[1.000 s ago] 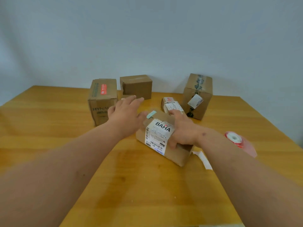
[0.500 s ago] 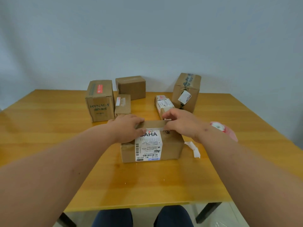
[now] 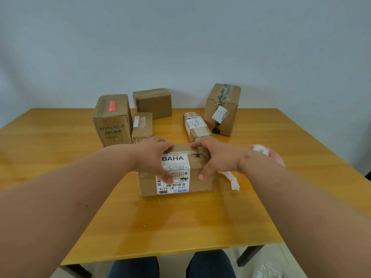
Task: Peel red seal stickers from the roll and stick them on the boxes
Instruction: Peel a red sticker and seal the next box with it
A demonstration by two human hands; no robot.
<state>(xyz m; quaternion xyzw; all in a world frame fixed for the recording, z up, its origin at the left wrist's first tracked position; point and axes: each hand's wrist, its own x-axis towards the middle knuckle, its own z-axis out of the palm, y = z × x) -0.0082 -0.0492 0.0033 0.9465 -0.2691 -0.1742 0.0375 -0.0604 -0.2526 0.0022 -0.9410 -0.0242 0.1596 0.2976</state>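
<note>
Wood surface (image 3: 60,157): left hand (image 3: 154,157) and right hand (image 3: 218,157) grip the BAHA box (image 3: 197,178), fingers curled over top, thumbs on front.

Labelled box (image 3: 197,178) turned from a tilted, corner-on pose a second ago to flat and square on the table, left hand (image 3: 153,157) now gripping its left end, right hand (image 3: 215,157) moved onto its right end, thumbs down the front face

Left hand (image 3: 154,157) and right hand (image 3: 215,157) grip the BAHA box (image 3: 192,177) — sticker roll (image 3: 267,155) just beside, on the table (image 3: 60,157).
</note>
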